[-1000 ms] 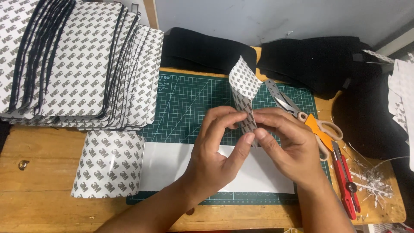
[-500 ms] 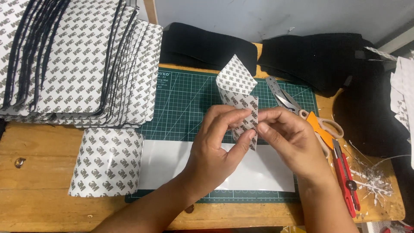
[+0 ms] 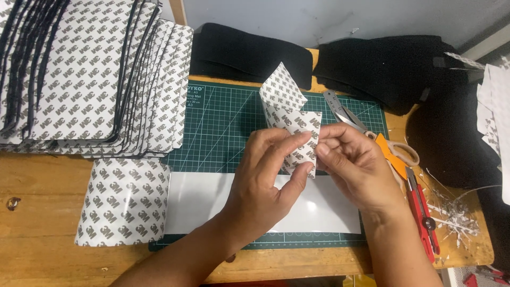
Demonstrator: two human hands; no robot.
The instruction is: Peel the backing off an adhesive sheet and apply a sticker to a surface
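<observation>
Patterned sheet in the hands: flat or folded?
Folded: the patterned sheet bends back on itself above the left hand and right hand.

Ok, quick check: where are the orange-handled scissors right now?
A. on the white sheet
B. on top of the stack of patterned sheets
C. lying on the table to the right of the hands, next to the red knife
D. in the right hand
C: the scissors lie on the table's right side beside the red knife, while the left hand and right hand both pinch the patterned sheet.

Patterned backing strip (image 3: 291, 114) — folded, upright, above green mat.
</observation>
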